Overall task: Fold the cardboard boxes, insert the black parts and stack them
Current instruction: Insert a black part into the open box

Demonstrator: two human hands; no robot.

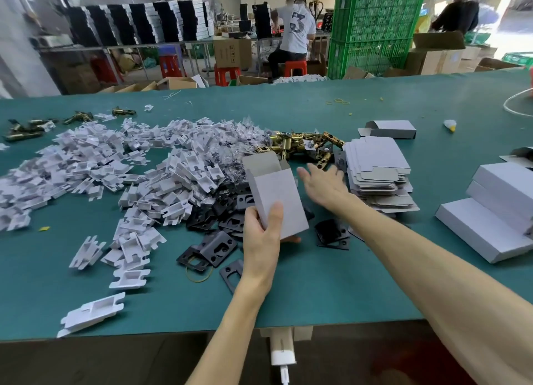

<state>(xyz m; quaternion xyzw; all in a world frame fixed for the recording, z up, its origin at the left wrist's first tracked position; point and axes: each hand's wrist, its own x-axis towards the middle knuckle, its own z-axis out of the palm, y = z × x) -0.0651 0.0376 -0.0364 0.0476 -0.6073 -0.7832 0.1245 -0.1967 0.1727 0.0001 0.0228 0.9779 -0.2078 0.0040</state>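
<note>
Showing the left hand (261, 240) gripping the lower end of an open-topped cardboard box (274, 197) between thumb and fingers, the right hand (323, 184) spread open just beyond it, black parts (213, 249) scattered around the left hand, and flat blanks (377, 168) stacked beside the right

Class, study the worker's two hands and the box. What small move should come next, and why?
Probably the right hand should pick up a black plate and slide it into the box. The left hand grips that box with its top flap open, the right hand is open and empty, and more such plates lie close by.
</note>
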